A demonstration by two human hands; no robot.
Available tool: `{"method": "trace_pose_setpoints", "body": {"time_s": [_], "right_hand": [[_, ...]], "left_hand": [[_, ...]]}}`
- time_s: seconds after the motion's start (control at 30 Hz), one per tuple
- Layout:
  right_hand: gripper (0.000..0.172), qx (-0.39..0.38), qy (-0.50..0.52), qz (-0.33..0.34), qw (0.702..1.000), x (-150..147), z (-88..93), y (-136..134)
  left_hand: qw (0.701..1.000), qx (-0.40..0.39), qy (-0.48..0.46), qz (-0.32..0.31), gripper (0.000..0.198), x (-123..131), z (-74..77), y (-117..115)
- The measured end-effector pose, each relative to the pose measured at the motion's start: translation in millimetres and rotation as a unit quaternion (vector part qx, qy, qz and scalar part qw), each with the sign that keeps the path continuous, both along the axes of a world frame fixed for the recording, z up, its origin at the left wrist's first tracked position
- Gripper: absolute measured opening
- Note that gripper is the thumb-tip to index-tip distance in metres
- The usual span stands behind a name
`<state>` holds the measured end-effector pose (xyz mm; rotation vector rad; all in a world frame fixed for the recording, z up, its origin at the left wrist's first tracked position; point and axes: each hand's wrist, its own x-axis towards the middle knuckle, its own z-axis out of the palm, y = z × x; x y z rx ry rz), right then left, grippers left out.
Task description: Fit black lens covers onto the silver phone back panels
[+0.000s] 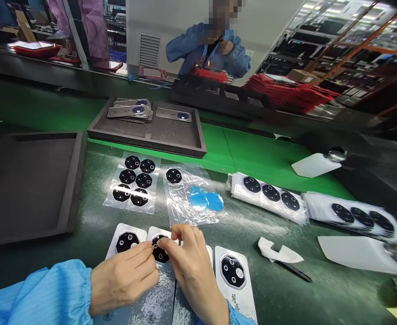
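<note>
Several phone back covers with silvery patterned faces lie in a row in front of me. The second from the left, a phone back cover (152, 293), has a black octagonal sticker (160, 256) with round holes at its camera area. My left hand (125, 277) is closed, its fingertips pinched at the sticker's left edge. From the right, my right hand (193, 262) pinches at the sticker's upper edge and covers part of the third cover. To either side, the leftmost cover (119, 232) and the rightmost cover (249, 295) also show black octagons in their camera areas.
Behind my hands lie a sheet of black stickers (132, 184) and clear film with blue round pieces (215, 201). A dark tray (178, 140) holds more covers; another tray (32, 180) stands left. Sticker bundles (269, 198), tweezers (296, 270) and white bottles (354, 253) lie right.
</note>
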<state>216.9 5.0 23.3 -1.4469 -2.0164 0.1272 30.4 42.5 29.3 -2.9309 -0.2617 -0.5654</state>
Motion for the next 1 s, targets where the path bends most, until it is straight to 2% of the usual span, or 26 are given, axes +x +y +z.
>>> {"method": "trace_pose_setpoints", "body": {"time_s": [0.13, 0.27, 0.43, 1.0], "right_hand": [[0.032, 0.024, -0.030, 0.013, 0.999, -2.3, 0.3, -0.6], [0.029, 0.020, -0.008, -0.004, 1.000, -3.0, 1.3, 0.6], [0.032, 0.025, -0.047, 0.014, 0.998, -4.4, -0.1, 0.7], [0.031, 0.023, -0.032, 0.012, 0.999, -1.5, 0.7, 0.9]], "left_hand": [[1.000, -0.004, -0.007, 0.001, 0.019, 1.0, 1.9, 0.7], [1.000, -0.008, -0.004, -0.005, 0.019, 1.1, 2.7, 0.6], [1.000, -0.014, 0.000, -0.005, 0.017, 1.7, 2.1, 1.1], [1.000, -0.009, -0.006, -0.001, 0.017, 1.4, 1.1, -0.1]]}}
